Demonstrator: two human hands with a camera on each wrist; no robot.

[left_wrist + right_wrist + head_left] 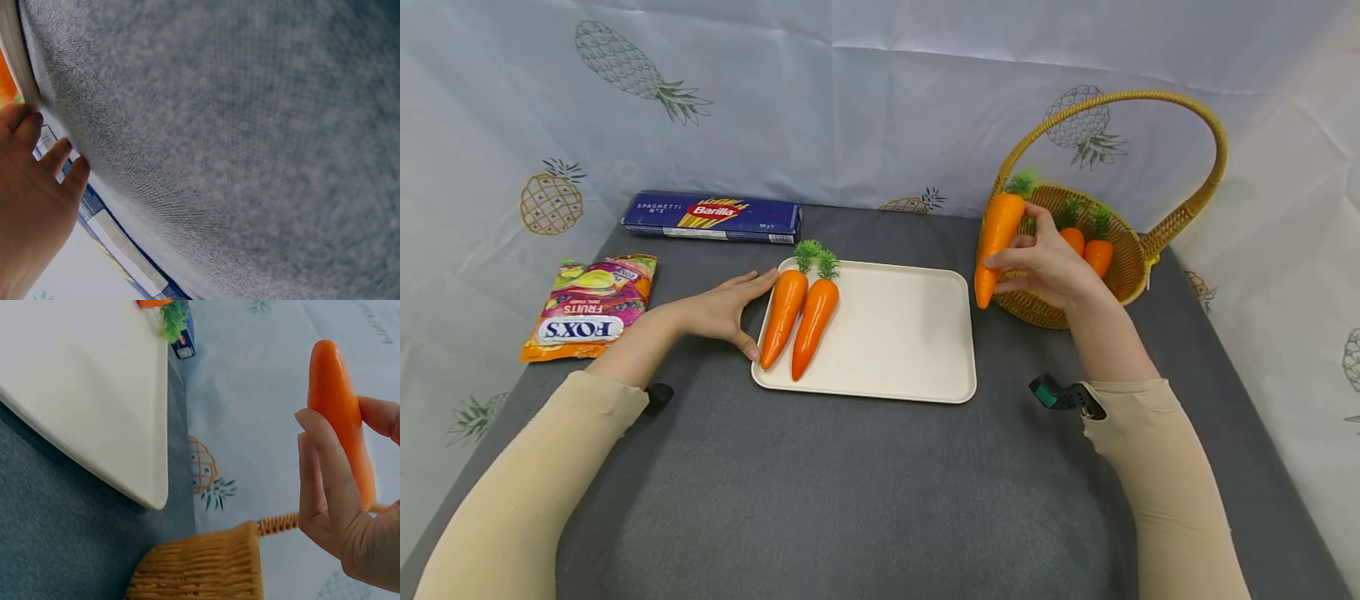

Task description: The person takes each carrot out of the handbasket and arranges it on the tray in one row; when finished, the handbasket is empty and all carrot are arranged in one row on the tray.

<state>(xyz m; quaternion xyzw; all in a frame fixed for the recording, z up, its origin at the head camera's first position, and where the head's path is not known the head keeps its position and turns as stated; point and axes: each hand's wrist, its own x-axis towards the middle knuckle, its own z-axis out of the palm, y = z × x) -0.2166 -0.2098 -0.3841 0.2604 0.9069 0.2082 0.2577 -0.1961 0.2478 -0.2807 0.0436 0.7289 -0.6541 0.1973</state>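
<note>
My right hand (1048, 262) pinches a carrot (1000, 242) with a green top between thumb and fingers, in front of the wicker basket (1037, 308). The right wrist view shows the same carrot (337, 400) held up off the table. Two more carrots lie inside the basket, one of them a short orange carrot (1099, 257). On the left part of the cream tray (902, 333), two carrots lie side by side, the left carrot (785, 317) and the right carrot (816, 327). My left hand (722, 312) rests at the tray's left edge, fingers spread and thumb at the rim.
A blue spaghetti box (715, 218) lies at the back left of the grey table (850, 492). Left of my left hand is a bag of fruit candy (591, 304). The basket's tall handle (1217, 158) arches up at the right, before a pineapple-print cloth (850, 108).
</note>
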